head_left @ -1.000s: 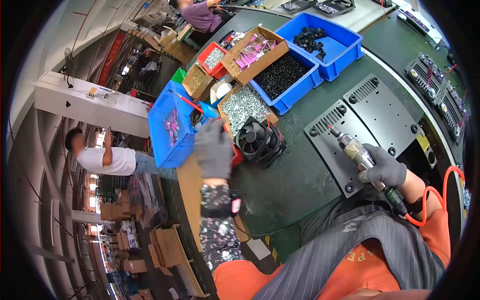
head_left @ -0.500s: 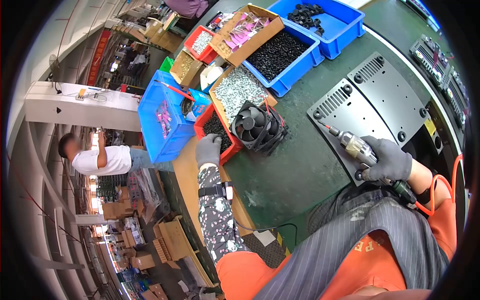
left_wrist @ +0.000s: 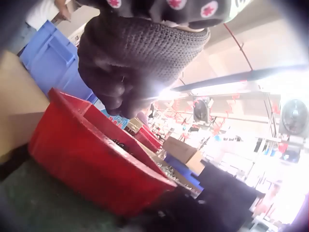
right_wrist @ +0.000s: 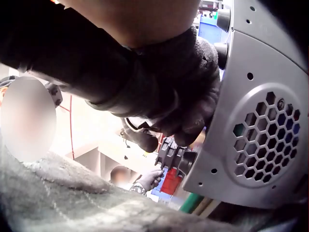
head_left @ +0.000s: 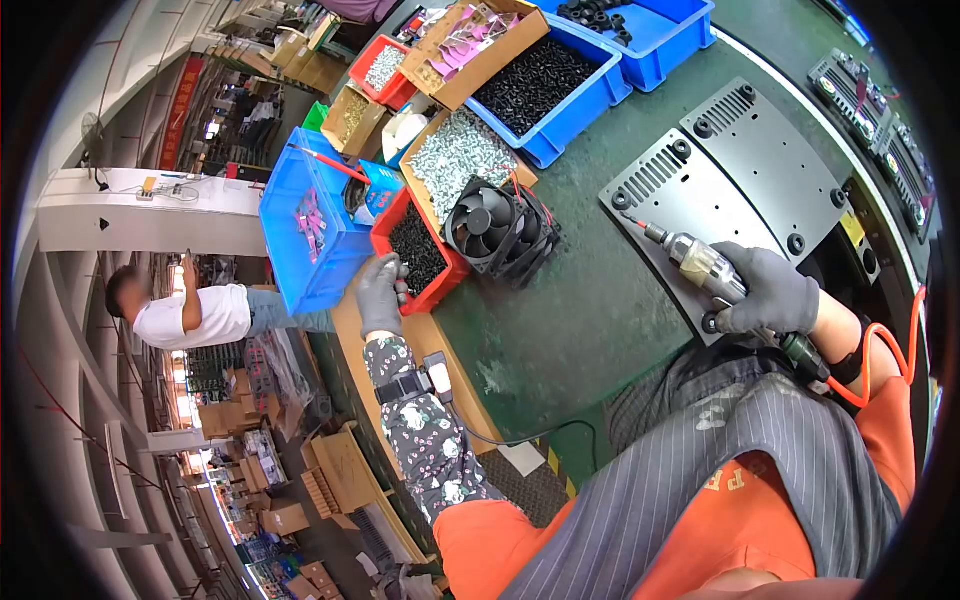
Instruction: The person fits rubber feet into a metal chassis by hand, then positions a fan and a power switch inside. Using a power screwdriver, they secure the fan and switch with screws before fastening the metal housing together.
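Observation:
My gloved left hand (head_left: 380, 295), fingers curled, is at the near left rim of a red bin (head_left: 432, 290) of small black screws (head_left: 415, 250). In the left wrist view the curled fingers overlap the bin's far rim; I cannot tell whether they pinch a screw. My gloved right hand (head_left: 772, 290) grips a pneumatic screwdriver (head_left: 705, 266) with an orange hose, its bit pointing to the far left, over a grey metal panel (head_left: 690, 205) with black rubber feet. A second such panel (head_left: 765, 150) lies against it. A black fan (head_left: 490, 225) stands beside the red bin.
Blue bins hold black screws (head_left: 535, 85), rubber feet (head_left: 595, 18) and pink parts (head_left: 312, 225). A cardboard box (head_left: 462, 160) of silver screws sits behind the fan. Heat-sink-like units (head_left: 860, 110) lie at the far right. Beyond the table a person (head_left: 195, 310) stands.
My left hand has come back toward me from over the red bin to its near rim, uncovering the screws. The right hand still holds the screwdriver over the panel. The head view has shifted.

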The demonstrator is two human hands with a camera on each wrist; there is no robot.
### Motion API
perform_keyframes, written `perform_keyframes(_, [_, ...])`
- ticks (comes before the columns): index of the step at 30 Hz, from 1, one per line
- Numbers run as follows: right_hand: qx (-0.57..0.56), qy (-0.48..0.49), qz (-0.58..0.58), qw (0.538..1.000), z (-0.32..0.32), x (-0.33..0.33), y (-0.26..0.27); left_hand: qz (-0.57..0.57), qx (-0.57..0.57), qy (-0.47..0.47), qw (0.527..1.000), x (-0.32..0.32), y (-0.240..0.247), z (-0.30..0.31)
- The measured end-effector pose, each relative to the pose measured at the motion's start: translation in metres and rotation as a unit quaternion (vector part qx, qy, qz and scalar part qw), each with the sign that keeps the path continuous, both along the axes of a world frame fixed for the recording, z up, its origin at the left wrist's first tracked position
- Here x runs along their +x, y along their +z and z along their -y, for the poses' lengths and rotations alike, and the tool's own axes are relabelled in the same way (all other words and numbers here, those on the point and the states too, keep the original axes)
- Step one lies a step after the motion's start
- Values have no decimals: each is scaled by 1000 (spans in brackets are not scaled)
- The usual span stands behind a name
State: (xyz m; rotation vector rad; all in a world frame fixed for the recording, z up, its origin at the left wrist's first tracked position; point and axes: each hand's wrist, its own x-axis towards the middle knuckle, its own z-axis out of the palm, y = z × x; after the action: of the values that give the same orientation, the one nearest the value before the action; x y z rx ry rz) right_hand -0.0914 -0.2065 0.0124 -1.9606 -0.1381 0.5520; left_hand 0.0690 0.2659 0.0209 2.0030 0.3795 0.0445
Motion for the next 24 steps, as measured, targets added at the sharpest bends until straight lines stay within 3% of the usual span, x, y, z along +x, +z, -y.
perform_keyframes(5, [-44, -8, 41, 998, 0, -3, -2, -35, 2, 30, 999, -3, 2, 2])
perform_keyframes(7, [-34, -4, 49, 998, 1, -3, -6, -37, -250, 42, 967, -7, 5, 2])
perform_keyframes(8, [-23, 2, 58, 998, 3, -3, -8, -40, -254, 40, 966, -12, 2, 6])
perform_keyframes(11, [49, 12, 18, 999, 14, -8, -4, -36, -544, -38, 837, -51, 7, 48])
perform_keyframes(12, [99, 25, -26, 994, 18, -13, 0, -46, -550, -35, 833, -68, 4, 63])
perform_keyframes(13, [112, 12, -111, 987, 21, -21, 12, -74, -592, -83, 798, -87, 2, 85])
perform_keyframes(14, [104, 5, -123, 987, 25, -29, 16, -101, -633, -131, 756, -104, -2, 108])
perform_keyframes(16, [156, 29, -128, 979, 35, -46, 22, -132, -677, -178, 702, -133, -18, 147])
perform_keyframes(21, [149, 48, -161, 974, 61, -83, 31, -195, -667, -224, 684, -161, -44, 226])
perform_keyframes(24, [159, 20, -84, 983, 71, -106, 26, -245, -642, -244, 684, -166, -47, 257])
